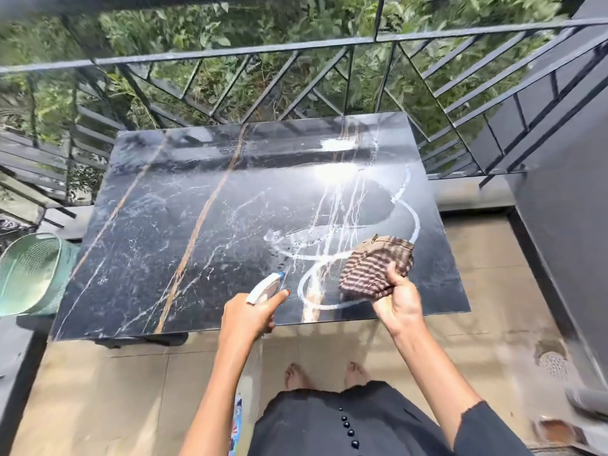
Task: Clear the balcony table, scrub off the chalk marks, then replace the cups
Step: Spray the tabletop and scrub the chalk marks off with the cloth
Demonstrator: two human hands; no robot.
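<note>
In the head view our left hand (250, 315) grips the spray bottle (263, 287), nozzle aimed at the chalk marks (415, 225) just ahead to wet them; our right hand (399, 299) clutches a bunched checked cloth (375, 271) over those loops, we judge ready to scrub the table (148, 225); no cups show

1. The left hand (245, 319) hides the neck of the spray bottle (263, 288); its body below is a blur.
2. The cloth (375, 268) covers part of the chalk marks (413, 225); the right hand (399, 302) hides its lower end.
3. The left edge cuts off the green basket (29, 274).
</note>
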